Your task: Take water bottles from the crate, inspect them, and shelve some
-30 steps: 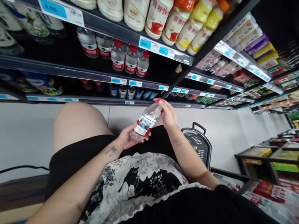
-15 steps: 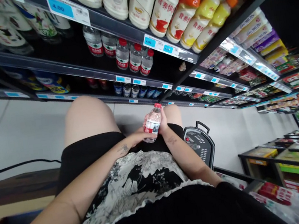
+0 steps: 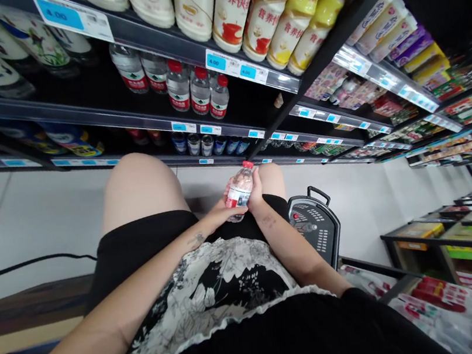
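Note:
A small clear water bottle with a red cap and a red-and-white label stands nearly upright over my lap, between my knees. My left hand is closed around its lower part from the left. My right hand wraps its right side, fingers curled near the label. Both forearms reach forward over my black shorts and patterned top.
Black store shelves rise in front, holding matching water bottles, large drink bottles and cans, with blue price tags. A black appliance with a handle stands on the white floor to my right. Snack displays fill the right side.
The bottle went from lying tilted, with my right hand at its cap end, to nearly upright and lower over my lap. Both hands now grip its body.

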{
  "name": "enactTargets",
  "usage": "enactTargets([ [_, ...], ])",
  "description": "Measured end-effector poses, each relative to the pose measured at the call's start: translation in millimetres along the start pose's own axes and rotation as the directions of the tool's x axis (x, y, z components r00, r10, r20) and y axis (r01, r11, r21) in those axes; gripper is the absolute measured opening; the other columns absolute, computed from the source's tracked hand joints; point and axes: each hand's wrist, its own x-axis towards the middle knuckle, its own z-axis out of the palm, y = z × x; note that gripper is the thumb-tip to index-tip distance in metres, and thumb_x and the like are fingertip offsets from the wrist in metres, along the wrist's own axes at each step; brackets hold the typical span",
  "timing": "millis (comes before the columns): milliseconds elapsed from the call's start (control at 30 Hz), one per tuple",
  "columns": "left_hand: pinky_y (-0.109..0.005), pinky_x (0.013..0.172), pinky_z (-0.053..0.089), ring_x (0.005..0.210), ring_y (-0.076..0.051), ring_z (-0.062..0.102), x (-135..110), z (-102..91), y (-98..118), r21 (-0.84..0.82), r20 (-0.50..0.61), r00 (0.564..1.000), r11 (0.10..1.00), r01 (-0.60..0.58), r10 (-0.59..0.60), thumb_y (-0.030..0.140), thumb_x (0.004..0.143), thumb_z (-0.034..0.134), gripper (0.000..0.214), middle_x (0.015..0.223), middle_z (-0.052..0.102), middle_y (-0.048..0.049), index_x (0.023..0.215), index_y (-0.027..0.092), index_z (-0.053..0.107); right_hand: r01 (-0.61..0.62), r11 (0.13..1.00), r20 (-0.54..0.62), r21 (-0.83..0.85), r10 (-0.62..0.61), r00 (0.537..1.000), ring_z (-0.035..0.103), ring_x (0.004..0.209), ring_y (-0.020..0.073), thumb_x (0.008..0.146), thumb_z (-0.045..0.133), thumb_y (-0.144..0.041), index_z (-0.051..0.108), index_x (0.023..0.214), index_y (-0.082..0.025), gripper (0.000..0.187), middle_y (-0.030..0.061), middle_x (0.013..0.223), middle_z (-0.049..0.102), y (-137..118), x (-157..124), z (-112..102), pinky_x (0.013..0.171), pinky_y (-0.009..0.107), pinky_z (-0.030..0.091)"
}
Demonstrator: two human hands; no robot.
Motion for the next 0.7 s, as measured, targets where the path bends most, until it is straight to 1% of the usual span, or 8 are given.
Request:
enactTargets([
  [100,-0.041,0.096,0.050,0.105,-0.030,0.067,2,3.1,0,0.157,-0.172,0.970,0.977,-0.145,0.171,0.039,0.047,0.093,0.075,0.109,0.071,-0.0091,0.110,0.019,0.058,0.117,0.987,-0.138,0.111,-0.101,0.985,0.068,0.075,0.0273,0.087,0.014,-0.087,0.061,0.077,-0.021,0.082,0.0081,0.064,0.062,1,4,-3,0.074,0.045,0.063],
  [167,-0.040,0.095,0.050,0.105,-0.029,0.066,3,3.6,3,0.275,-0.193,0.948,0.942,-0.194,0.251,0.040,0.049,0.093,0.076,0.111,0.070,-0.0088,0.112,0.020,0.056,0.180,0.974,-0.217,0.139,-0.147,0.965,0.068,0.079,0.0260,0.089,0.014,-0.084,0.060,0.082,-0.022,0.078,0.0076,0.071,0.064,-2,3,-4,0.078,0.044,0.063],
  [267,-0.035,0.082,0.051,0.093,-0.026,0.067,4,3.5,10,0.280,-0.197,0.953,0.945,-0.169,0.229,0.042,0.051,0.090,0.069,0.098,0.072,-0.0055,0.108,0.020,0.058,0.264,0.952,-0.237,0.152,-0.224,0.945,0.068,0.086,0.0231,0.093,0.018,-0.080,0.061,0.094,-0.023,0.071,0.0063,0.083,0.068,-8,-2,-2,0.087,0.041,0.061],
  [333,-0.030,0.065,0.047,0.079,-0.023,0.067,2,3.2,14,0.134,-0.122,0.988,0.988,-0.081,0.098,0.045,0.056,0.086,0.060,0.086,0.072,-0.0047,0.104,0.018,0.060,0.274,0.949,-0.163,0.156,-0.249,0.955,0.069,0.095,0.0246,0.093,0.023,-0.080,0.062,0.099,-0.023,0.069,0.0071,0.087,0.069,-11,-8,-2,0.091,0.043,0.060],
  [400,-0.026,0.053,0.039,0.069,-0.021,0.065,-2,2.4,16,-0.049,0.069,0.997,0.998,0.047,-0.044,0.049,0.062,0.080,0.053,0.079,0.072,-0.0074,0.099,0.016,0.064,0.241,0.962,-0.054,0.126,-0.236,0.970,0.069,0.104,0.0286,0.089,0.030,-0.082,0.062,0.102,-0.022,0.069,0.0090,0.090,0.071,-12,-15,-4,0.091,0.048,0.060],
  [533,-0.028,0.052,0.041,0.062,-0.019,0.063,-12,-1.6,15,-0.266,0.392,0.911,0.932,0.247,-0.130,0.060,0.066,0.068,0.052,0.077,0.073,-0.0128,0.088,0.013,0.072,0.176,0.983,0.145,0.045,-0.181,0.973,0.067,0.115,0.0315,0.075,0.060,-0.075,0.057,0.106,-0.025,0.059,0.0098,0.103,0.072,-11,-26,-14,0.090,0.051,0.059],
  [600,-0.027,0.053,0.042,0.064,-0.019,0.064,-14,-4.1,15,-0.247,0.429,0.892,0.932,0.266,-0.140,0.061,0.066,0.068,0.053,0.080,0.075,-0.0122,0.089,0.013,0.075,0.165,0.986,0.213,0.037,-0.169,0.962,0.067,0.115,0.0313,0.064,0.075,-0.061,0.054,0.103,-0.027,0.055,0.0064,0.100,0.071,-10,-26,-20,0.089,0.050,0.060],
  [700,-0.024,0.051,0.040,0.074,-0.022,0.069,-14,-6.5,15,-0.043,0.402,0.898,0.976,0.212,-0.177,0.053,0.065,0.076,0.046,0.087,0.077,-0.0110,0.091,0.015,0.076,0.137,0.990,0.288,-0.020,-0.125,0.949,0.070,0.108,0.0318,0.053,0.079,-0.045,0.050,0.097,-0.026,0.056,0.0024,0.089,0.069,-8,-20,-25,0.083,0.048,0.063],
])
